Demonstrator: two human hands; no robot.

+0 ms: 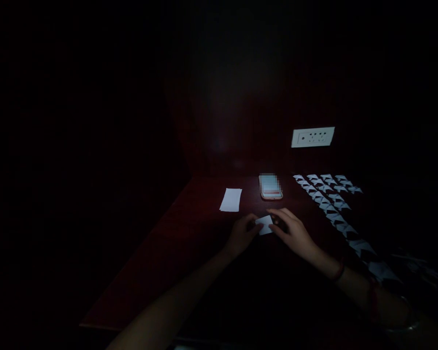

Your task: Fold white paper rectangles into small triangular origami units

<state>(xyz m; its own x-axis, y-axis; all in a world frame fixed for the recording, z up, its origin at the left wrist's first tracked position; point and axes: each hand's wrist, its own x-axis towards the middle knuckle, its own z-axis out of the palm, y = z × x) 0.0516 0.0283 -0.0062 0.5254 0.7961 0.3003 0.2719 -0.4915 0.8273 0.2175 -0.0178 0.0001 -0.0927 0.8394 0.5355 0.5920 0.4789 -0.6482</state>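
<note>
Both hands, left (242,234) and right (295,233), pinch a small paper piece (265,225) at opposite edges, presumably to keep it flat and controlled.

Txt/nos./brands: none reading legibly. Phone (272,188): screen displaying pixelated, illegible content. Socket plate (313,137), wall, above & R of phone: showing no legible lettering. Small paper (264,225), nr side of phone: ditto.

Dark-red bands (373,295), shiny bangle (411,325)
</note>
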